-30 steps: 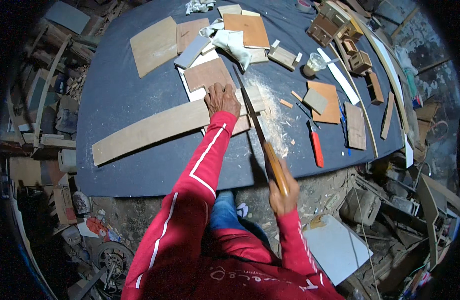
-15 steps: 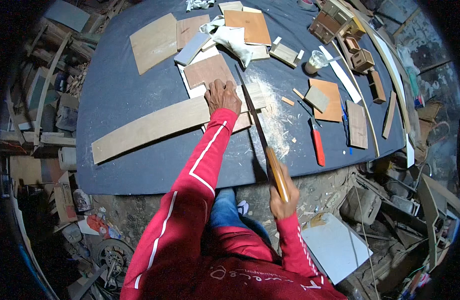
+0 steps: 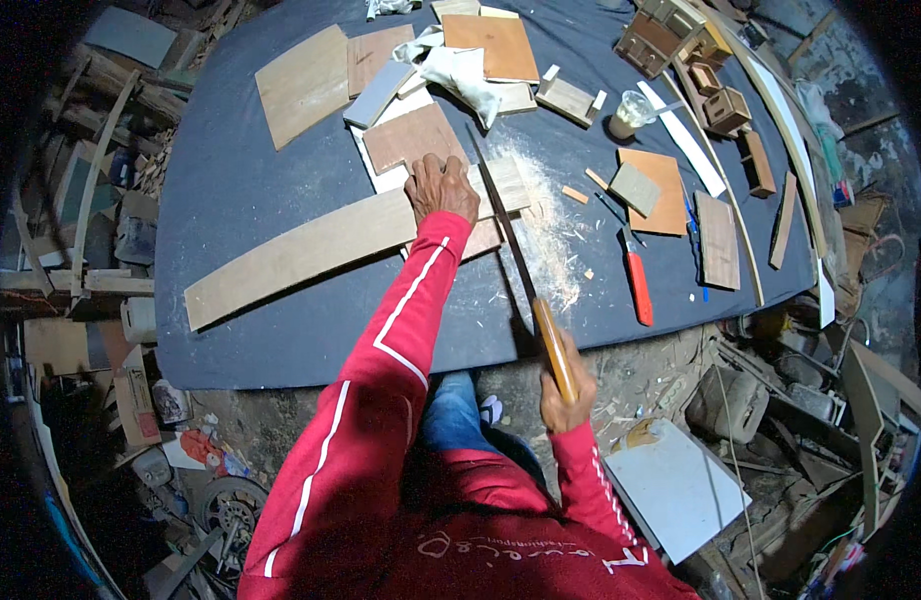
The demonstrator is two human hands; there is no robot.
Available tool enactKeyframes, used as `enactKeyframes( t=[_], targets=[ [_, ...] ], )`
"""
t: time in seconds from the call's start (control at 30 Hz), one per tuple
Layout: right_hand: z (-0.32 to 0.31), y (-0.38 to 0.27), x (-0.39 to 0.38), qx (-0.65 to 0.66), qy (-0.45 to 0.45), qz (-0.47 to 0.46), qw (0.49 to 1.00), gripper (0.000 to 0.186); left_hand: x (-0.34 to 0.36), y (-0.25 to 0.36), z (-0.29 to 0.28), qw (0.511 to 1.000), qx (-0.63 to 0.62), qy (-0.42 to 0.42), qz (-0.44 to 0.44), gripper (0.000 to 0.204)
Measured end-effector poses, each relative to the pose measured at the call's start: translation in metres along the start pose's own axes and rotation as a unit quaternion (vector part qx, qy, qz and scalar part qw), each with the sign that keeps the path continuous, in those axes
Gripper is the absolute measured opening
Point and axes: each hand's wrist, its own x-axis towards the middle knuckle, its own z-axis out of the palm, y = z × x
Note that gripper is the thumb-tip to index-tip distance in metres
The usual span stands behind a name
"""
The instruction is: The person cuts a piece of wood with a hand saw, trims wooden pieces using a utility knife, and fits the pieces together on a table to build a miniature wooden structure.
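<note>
Worktop: I look down from the head camera on a table [image 3: 241, 360] spread with dark blue-grey cloth.
Long board: it lies aslant over the table's middle, its right end on smaller wood pieces; the pale plank [image 3: 316, 248] is under the left hand [image 3: 443, 190].
Left hand: spread flat, pressing the plank, gripping nothing I can make out.
Right hand: the right hand [image 3: 567, 392] is wrapped round the wooden handle [image 3: 554, 342] of a handsaw [image 3: 527, 280].
Blade: crosses the plank near its right end; I cannot tell how deep it sits.
Sawdust: a pale scatter [image 3: 549, 245] just right of the blade.
Far side: a crumpled white cloth [image 3: 459, 75] beside an orange-brown panel [image 3: 496, 55].
Right side: a clear plastic cup [image 3: 629, 118], a red-handled tool [image 3: 638, 288], small wooden drawer units [image 3: 661, 42].
Floor: a spoked wheel [image 3: 228, 510] at left; at right, a white panel [image 3: 686, 495] near a dusty jerrycan [image 3: 728, 405].
</note>
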Motion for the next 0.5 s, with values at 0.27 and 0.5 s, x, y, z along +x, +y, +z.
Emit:
enactKeyframes(
  t=[0.27, 0.5],
  targets=[
    [0.008, -0.002, 0.025, -0.040, 0.032, -0.077, 0.996, 0.059, 0.002, 0.010, -0.003, 1.000, -0.005, -0.020, 0.016, 0.014],
    [-0.004, -0.008, 0.005, -0.047, 0.017, -0.080, 0.996, 0.063, 0.001, 0.003, 0.001, 1.000, 0.010, -0.011, -0.013, 0.010]
  ],
)
